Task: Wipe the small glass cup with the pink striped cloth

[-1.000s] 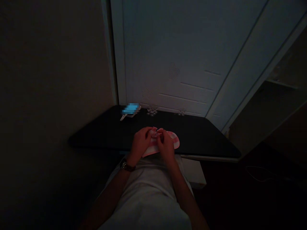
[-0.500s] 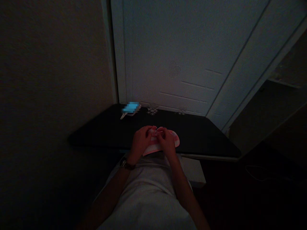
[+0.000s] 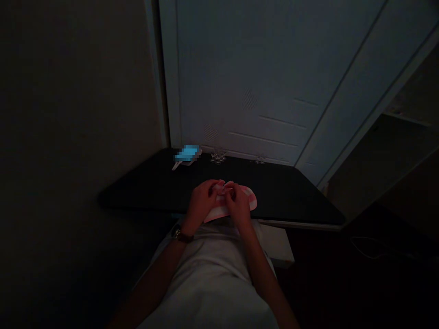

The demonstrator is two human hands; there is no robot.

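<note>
A pink-and-white striped cloth piece (image 3: 219,212) with a rounded right end lies over the front edge of the black tabletop. My left hand (image 3: 203,199) is closed, pinching the gathered upper part of the cloth with thumb and fingertips. Close beside it, my right hand (image 3: 239,203) also pinches the cloth, its fingers curled, the fingertips of both hands nearly meeting. Dim light blurs the detail between the fingertips. A dark-strapped watch (image 3: 181,235) is on my left wrist.
The black tabletop (image 3: 144,192) has a device with a lit blue, pixelated screen (image 3: 187,153) at its back left. Clear flower-like ornaments (image 3: 218,156) stand along the white panel (image 3: 260,59). A white box-like object (image 3: 277,244) sits below the table's front edge, at right.
Both hands stay at the cloth in almost the same place, with at most a tiny shift of the fingers. The scene looks slightly darker.
</note>
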